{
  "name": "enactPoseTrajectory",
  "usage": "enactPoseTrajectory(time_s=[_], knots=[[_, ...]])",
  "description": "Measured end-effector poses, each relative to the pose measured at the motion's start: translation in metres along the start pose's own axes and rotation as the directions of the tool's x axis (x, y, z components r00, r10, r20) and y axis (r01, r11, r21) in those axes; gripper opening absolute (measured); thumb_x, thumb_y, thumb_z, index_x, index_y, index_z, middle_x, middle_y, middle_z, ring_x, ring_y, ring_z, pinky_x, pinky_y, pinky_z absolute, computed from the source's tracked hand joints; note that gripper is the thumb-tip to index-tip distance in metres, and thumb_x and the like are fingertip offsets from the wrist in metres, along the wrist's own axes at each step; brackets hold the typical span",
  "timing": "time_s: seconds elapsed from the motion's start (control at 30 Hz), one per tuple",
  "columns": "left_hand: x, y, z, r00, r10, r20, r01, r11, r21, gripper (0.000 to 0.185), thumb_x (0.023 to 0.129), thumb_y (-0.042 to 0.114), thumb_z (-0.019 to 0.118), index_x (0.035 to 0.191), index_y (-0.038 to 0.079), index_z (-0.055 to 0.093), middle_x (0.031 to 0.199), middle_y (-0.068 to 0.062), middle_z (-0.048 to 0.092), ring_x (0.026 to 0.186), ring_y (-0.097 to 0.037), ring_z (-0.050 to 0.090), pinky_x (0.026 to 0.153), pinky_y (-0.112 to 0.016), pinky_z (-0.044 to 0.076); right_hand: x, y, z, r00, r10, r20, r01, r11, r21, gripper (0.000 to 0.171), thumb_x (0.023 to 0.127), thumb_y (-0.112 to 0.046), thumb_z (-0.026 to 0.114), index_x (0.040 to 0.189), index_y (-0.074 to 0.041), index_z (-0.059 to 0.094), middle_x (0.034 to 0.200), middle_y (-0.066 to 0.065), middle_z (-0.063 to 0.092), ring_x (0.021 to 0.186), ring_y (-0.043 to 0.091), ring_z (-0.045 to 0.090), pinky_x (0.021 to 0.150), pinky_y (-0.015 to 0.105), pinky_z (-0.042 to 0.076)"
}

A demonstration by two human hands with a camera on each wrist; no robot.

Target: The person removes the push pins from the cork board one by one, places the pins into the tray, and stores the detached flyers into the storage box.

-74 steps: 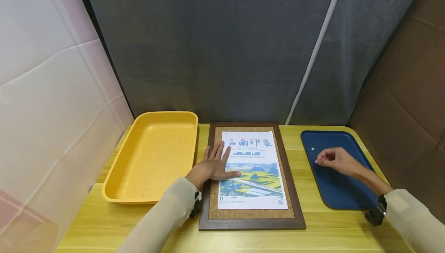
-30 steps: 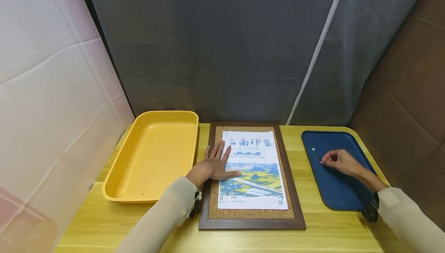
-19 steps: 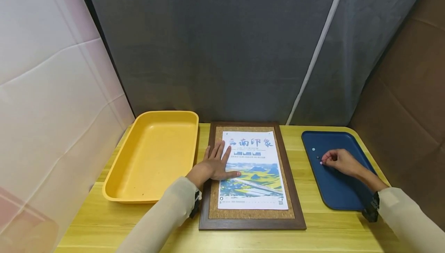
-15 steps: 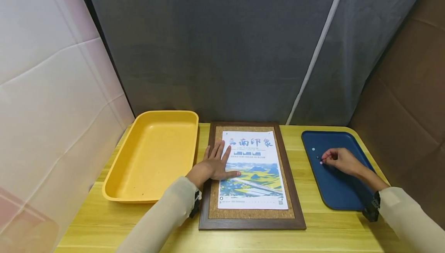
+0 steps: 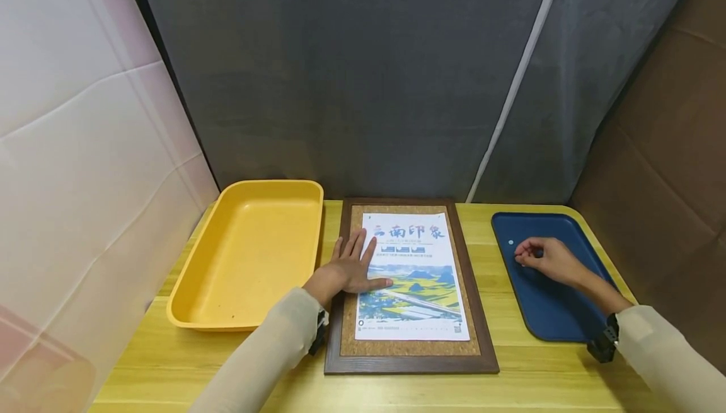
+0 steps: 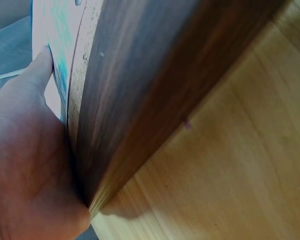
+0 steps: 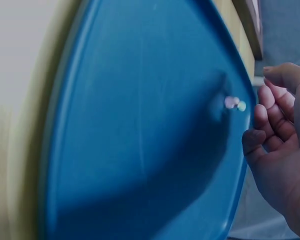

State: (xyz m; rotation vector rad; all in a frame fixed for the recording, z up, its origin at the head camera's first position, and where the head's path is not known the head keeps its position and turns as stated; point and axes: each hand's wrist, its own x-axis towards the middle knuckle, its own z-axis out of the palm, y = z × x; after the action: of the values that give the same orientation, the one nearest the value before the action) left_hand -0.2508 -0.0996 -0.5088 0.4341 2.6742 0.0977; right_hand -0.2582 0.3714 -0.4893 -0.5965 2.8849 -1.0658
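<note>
A cork board in a dark wooden frame (image 5: 482, 337) lies flat on the table with a printed poster (image 5: 420, 287) on it. My left hand (image 5: 354, 268) rests flat on the poster's left edge with its fingers straight; in the left wrist view the palm (image 6: 25, 165) lies against the frame (image 6: 155, 85). My right hand (image 5: 539, 255) hovers over the blue tray (image 5: 556, 318) with its fingers curled (image 7: 262, 130) and its thumb and forefinger tips close together. Whether a pin sits between them is hidden. A small pale pin (image 5: 511, 242) lies on the tray just beyond the fingertips, and two pins (image 7: 235, 103) show blurred in the right wrist view.
An empty yellow tub (image 5: 187, 312) stands left of the board. The wooden table (image 5: 170, 369) ends at a grey curtain (image 5: 363, 85) behind, a pale sheet on the left and a brown wall on the right.
My right hand has shifted a little up and left over the tray; the dark and pink pins seen beside its fingertips no longer show in the head view. The left hand has not moved.
</note>
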Motion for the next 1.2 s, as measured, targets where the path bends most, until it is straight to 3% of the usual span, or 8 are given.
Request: enactPoseTrajectory(time_s=[0.4, 0.83, 1.03, 1.2], knots=[[0.003, -0.001, 0.002, 1.0, 0.001, -0.004, -0.001, 1.0, 0.005, 0.117, 0.091, 0.09, 0.039, 0.169, 0.022, -0.015, 0.172, -0.007, -0.031, 0.16, -0.029, -0.027, 0.125, -0.061, -0.017, 0.007, -0.035, 0.018, 0.995, -0.1, -0.025, 0.1, 0.995, 0.0, 0.003, 0.095, -0.004, 0.078, 0.097, -0.003, 0.075, 0.082, -0.003, 0.067, 0.071, 0.006, 0.057, 0.064, 0.023, 0.048], [0.001, 0.0, -0.001, 1.0, -0.001, 0.02, 0.001, 1.0, 0.003, 0.117, 0.092, 0.089, 0.041, 0.169, 0.022, -0.017, 0.172, -0.009, -0.031, 0.159, -0.031, -0.028, 0.125, -0.061, -0.018, 0.011, -0.075, 0.042, 0.987, -0.16, 0.024, 0.158, 0.986, 0.051, 0.005, 0.097, -0.009, 0.077, 0.097, -0.004, 0.076, 0.084, -0.007, 0.067, 0.073, 0.006, 0.055, 0.064, 0.025, 0.048], [0.001, 0.0, -0.002, 1.0, -0.002, 0.028, 0.002, 1.0, -0.007, 0.117, 0.091, 0.089, 0.041, 0.168, 0.023, -0.018, 0.171, -0.007, -0.033, 0.159, -0.029, -0.029, 0.124, -0.061, -0.019, 0.01, -0.092, 0.056, 0.974, -0.221, 0.046, 0.215, 0.97, 0.108, 0.002, 0.095, -0.006, 0.078, 0.097, -0.006, 0.077, 0.082, -0.009, 0.067, 0.072, 0.006, 0.056, 0.062, 0.025, 0.048], [0.0, 0.001, -0.003, 0.999, -0.009, 0.032, 0.009, 1.0, -0.009, 0.118, 0.091, 0.09, 0.041, 0.169, 0.023, -0.017, 0.172, -0.007, -0.033, 0.159, -0.029, -0.029, 0.125, -0.061, -0.019, 0.01, -0.107, 0.065, 0.969, -0.229, 0.087, 0.214, 0.965, 0.151, 0.003, 0.095, -0.007, 0.079, 0.097, -0.005, 0.076, 0.083, -0.008, 0.066, 0.074, 0.006, 0.056, 0.064, 0.025, 0.049]])
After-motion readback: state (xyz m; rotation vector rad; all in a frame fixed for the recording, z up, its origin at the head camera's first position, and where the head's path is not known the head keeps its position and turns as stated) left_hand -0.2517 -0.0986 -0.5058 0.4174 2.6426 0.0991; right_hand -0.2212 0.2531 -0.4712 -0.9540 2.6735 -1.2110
